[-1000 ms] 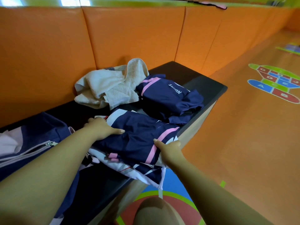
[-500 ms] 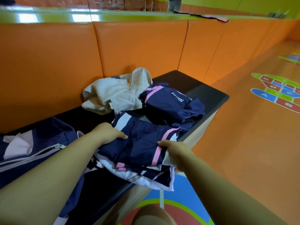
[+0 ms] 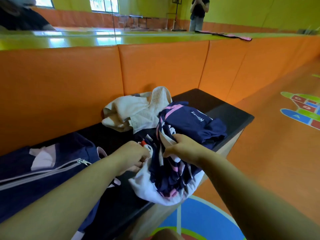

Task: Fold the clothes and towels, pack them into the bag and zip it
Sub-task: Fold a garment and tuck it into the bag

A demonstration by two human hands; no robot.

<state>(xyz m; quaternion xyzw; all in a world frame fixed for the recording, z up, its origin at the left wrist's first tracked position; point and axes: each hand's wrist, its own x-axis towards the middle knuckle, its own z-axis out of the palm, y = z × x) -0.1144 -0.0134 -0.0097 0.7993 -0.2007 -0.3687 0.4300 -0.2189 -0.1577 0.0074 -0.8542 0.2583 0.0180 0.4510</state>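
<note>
A navy, pink and white garment [image 3: 170,177] hangs bunched over the front edge of the black bench [image 3: 230,110]. My left hand [image 3: 133,157] grips its left side and my right hand [image 3: 183,147] grips its top right. Behind it lies a second navy garment [image 3: 194,122] with white lettering, loosely folded. A cream towel [image 3: 136,111] sits crumpled against the orange padding. The navy bag [image 3: 43,172] with a grey zipper rests at the left on the bench, its zipper partly open.
Orange padded wall [image 3: 155,66] runs behind the bench, with a mirror above it showing a standing person [image 3: 198,13]. Orange floor with coloured hopscotch markings [image 3: 301,108] spreads to the right. My knee [image 3: 164,235] shows at the bottom.
The garment that lay flat under my hands is now lifted and bunched up between them. My head has tilted up, showing the mirror.
</note>
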